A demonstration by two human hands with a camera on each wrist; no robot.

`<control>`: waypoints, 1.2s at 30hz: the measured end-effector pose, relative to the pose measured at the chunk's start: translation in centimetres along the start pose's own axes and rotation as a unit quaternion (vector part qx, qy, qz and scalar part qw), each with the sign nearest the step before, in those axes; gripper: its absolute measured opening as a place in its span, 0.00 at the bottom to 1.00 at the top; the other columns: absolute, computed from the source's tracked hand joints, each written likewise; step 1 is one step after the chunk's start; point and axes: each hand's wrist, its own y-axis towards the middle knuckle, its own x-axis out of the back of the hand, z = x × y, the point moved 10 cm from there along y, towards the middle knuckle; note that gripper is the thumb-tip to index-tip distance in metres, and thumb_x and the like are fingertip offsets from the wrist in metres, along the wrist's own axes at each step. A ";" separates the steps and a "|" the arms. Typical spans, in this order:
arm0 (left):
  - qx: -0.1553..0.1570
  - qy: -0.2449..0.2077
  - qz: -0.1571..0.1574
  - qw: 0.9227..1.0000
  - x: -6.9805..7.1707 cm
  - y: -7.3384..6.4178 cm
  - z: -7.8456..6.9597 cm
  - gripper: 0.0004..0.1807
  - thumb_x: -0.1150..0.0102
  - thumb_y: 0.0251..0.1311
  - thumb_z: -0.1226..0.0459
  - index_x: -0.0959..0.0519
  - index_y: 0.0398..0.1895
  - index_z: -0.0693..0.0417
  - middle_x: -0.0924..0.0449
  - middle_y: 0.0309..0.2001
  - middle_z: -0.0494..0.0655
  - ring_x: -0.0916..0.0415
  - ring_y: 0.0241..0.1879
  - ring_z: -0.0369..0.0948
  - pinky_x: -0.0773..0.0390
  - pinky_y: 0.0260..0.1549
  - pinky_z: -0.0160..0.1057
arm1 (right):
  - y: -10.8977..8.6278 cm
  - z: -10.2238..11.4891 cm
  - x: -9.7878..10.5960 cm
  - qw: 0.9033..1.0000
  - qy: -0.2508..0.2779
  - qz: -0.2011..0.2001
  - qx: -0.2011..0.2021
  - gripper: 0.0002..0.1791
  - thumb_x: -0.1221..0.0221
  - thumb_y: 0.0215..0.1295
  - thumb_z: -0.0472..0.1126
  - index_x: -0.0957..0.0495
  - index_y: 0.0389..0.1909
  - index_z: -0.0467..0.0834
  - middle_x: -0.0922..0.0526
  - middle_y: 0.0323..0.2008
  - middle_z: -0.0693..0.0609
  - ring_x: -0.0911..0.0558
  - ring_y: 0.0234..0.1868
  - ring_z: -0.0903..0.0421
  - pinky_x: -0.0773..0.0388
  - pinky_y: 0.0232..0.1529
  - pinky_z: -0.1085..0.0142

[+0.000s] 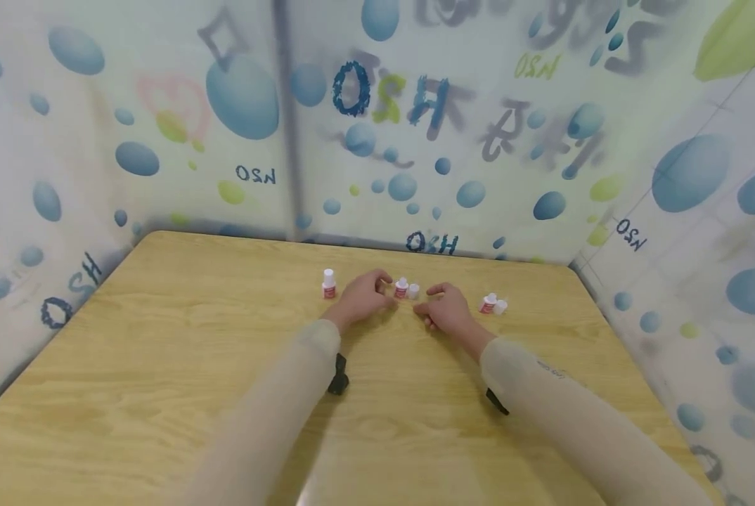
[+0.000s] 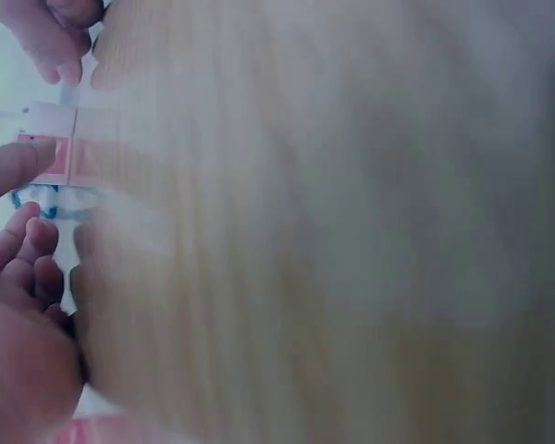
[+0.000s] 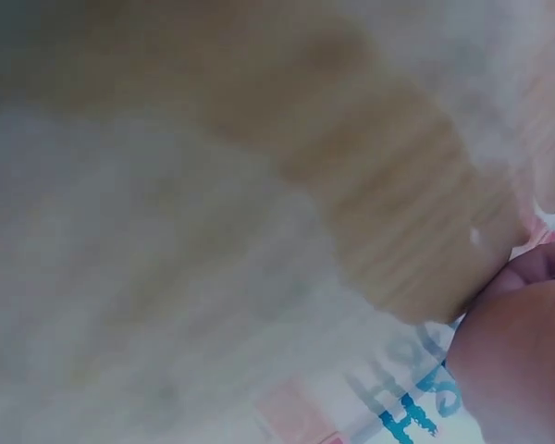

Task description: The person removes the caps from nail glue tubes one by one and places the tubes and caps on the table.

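On the wooden table, a small white bottle with a red label (image 1: 401,289) stands between the two hands, its white cap (image 1: 413,290) off beside it. My left hand (image 1: 363,296) is just left of this bottle, fingers bent around an unfilled gap. From the other side my right hand (image 1: 447,310) reaches in near the cap, fingers loosely bent and holding nothing. The left wrist view has the left hand (image 2: 23,268) with a fingertip in front of the bottle's red label (image 2: 63,166). Part of the right hand (image 3: 527,333) appears at the right wrist view's edge.
A similar bottle (image 1: 329,284), with its white top on, stands left of the left hand. Another bottle (image 1: 488,303) is to the right, with a white cap (image 1: 500,306) next to it. Patterned curtains (image 1: 226,140) enclose the table (image 1: 194,316) at the back and sides.
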 end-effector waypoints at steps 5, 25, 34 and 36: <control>-0.005 -0.022 0.088 0.996 -0.9 -2.5 -0.4 0.17 0.34 0.69 0.61 0.23 0.56 0.59 0.28 0.38 0.45 0.30 0.38 0.40 0.29 0.41 0.36 | -1.2 -0.8 -0.3 1.000 0.007 0.001 0.004 0.21 0.30 0.69 0.39 0.25 0.58 0.39 0.21 0.20 0.53 0.25 0.18 0.61 0.26 0.22 0.71; -0.024 0.092 0.095 0.991 7.6 -8.8 4.9 0.05 0.32 0.68 0.62 0.16 0.37 0.54 0.20 0.32 0.44 0.28 0.35 0.40 0.26 0.39 0.39 | -4.0 6.2 -8.3 0.987 0.021 0.090 0.133 0.15 0.31 0.72 0.42 0.20 0.55 0.42 0.21 0.33 0.50 0.27 0.18 0.56 0.25 0.22 0.67; -0.010 0.154 0.028 0.988 10.5 -5.7 6.9 0.20 0.28 0.64 0.49 0.18 0.54 0.46 0.25 0.32 0.43 0.30 0.35 0.42 0.37 0.47 0.50 | -1.5 10.7 -10.2 0.980 0.004 0.024 0.197 0.23 0.29 0.70 0.49 0.19 0.60 0.42 0.21 0.42 0.51 0.23 0.42 0.55 0.26 0.36 0.69; -0.014 0.161 0.025 0.987 10.5 -5.2 6.8 0.20 0.27 0.63 0.45 0.18 0.51 0.43 0.26 0.31 0.42 0.29 0.35 0.42 0.41 0.49 0.54 | -1.1 11.5 -10.6 0.979 0.003 0.019 0.205 0.24 0.29 0.69 0.50 0.18 0.60 0.43 0.21 0.42 0.51 0.23 0.43 0.55 0.26 0.37 0.68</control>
